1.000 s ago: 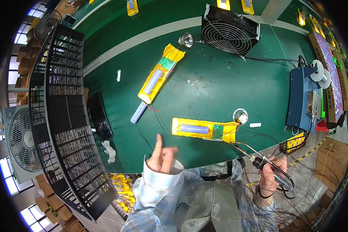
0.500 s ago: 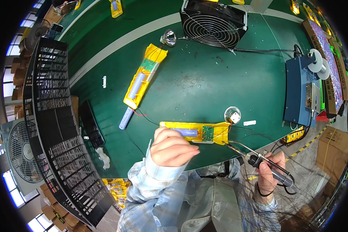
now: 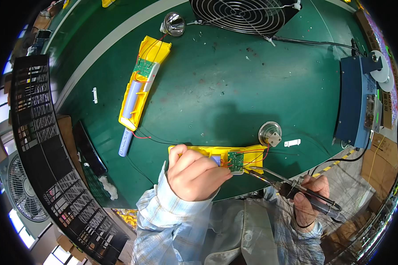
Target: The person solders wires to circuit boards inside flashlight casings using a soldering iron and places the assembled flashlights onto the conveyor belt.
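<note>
Looking down at the green tabletop (image 3: 234,84), I see the yellow housing (image 3: 216,155) lying flat along the near edge, its long side running left to right, with a small green circuit board (image 3: 235,161) seated near its right end and red wires looping off it. My left hand (image 3: 194,173) sits curled right on top of the housing's left and middle part, fingers (image 3: 216,171) bunched and pressed down against it, tips just beside the board; whether they pinch anything small I cannot tell. The left forearm, in a pale plaid sleeve, rises from the lower edge and leans up and to the right.

My right hand (image 3: 311,198) is off the tabletop's near edge, fingers wrapped closed around the dark handle of a soldering iron (image 3: 287,187). The iron lies at a shallow slant, its metal tip pointing up-left and meeting the lower right corner of the board. The wrist is bent so the handle trails away to the lower right.

Just beyond the housing's right end stands a round metal reflector (image 3: 269,132), with a small white clip (image 3: 292,143) beside it. Further left lies a second yellow housing (image 3: 141,84) with a cylindrical battery cell (image 3: 125,142) at its lower end.
</note>
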{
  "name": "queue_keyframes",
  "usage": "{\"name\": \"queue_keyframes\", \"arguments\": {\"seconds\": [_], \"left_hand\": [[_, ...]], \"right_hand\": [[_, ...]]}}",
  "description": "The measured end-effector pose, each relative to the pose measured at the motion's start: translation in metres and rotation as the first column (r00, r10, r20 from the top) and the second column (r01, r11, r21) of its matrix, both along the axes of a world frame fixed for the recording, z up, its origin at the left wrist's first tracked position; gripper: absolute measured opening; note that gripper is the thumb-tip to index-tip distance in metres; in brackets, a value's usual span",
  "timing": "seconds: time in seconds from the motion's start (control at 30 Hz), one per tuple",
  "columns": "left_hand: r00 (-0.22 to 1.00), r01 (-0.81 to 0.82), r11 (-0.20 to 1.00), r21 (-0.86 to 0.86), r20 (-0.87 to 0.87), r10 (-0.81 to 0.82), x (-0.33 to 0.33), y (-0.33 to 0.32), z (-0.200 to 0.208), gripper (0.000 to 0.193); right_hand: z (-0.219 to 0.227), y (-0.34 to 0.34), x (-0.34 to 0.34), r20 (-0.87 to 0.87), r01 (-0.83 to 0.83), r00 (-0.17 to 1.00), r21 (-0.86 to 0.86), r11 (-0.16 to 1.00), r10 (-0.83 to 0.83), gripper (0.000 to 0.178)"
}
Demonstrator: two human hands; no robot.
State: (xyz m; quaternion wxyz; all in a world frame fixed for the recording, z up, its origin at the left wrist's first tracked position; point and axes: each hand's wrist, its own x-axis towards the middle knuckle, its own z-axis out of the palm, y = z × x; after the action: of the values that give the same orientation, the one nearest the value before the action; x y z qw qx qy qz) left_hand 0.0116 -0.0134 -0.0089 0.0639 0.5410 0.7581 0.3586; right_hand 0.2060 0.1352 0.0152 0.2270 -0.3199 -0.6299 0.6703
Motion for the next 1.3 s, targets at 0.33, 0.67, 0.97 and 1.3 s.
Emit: {"name": "queue_keyframes", "arguments": {"seconds": [0.33, 0.67, 0.97, 1.3], "left_hand": [[0.997, -0.069, 0.992, -0.105, -0.025, 0.067, 0.005, 0.004, 0.004, 0.019], [0.994, -0.109, 0.981, -0.159, -0.027, 0.106, 0.008, 0.006, 0.010, 0.016], [0.994, -0.113, 0.980, -0.165, -0.014, 0.112, 0.008, 0.006, 0.010, 0.016], [0.993, -0.119, 0.980, -0.158, -0.010, 0.119, 0.008, 0.006, 0.007, 0.017]], "right_hand": [[0.002, -0.003, 0.001, 0.085, 0.014, 0.996, -0.082, 0.997, -0.007, 0.028], [0.000, -0.003, 0.003, 0.137, -0.042, 0.989, -0.025, 0.999, 0.045, 0.028], [-0.002, -0.004, 0.001, 0.131, -0.062, 0.990, 0.029, 0.998, 0.058, 0.028], [-0.002, -0.006, 0.001, 0.125, -0.068, 0.990, 0.043, 0.997, 0.063, 0.026]]}}
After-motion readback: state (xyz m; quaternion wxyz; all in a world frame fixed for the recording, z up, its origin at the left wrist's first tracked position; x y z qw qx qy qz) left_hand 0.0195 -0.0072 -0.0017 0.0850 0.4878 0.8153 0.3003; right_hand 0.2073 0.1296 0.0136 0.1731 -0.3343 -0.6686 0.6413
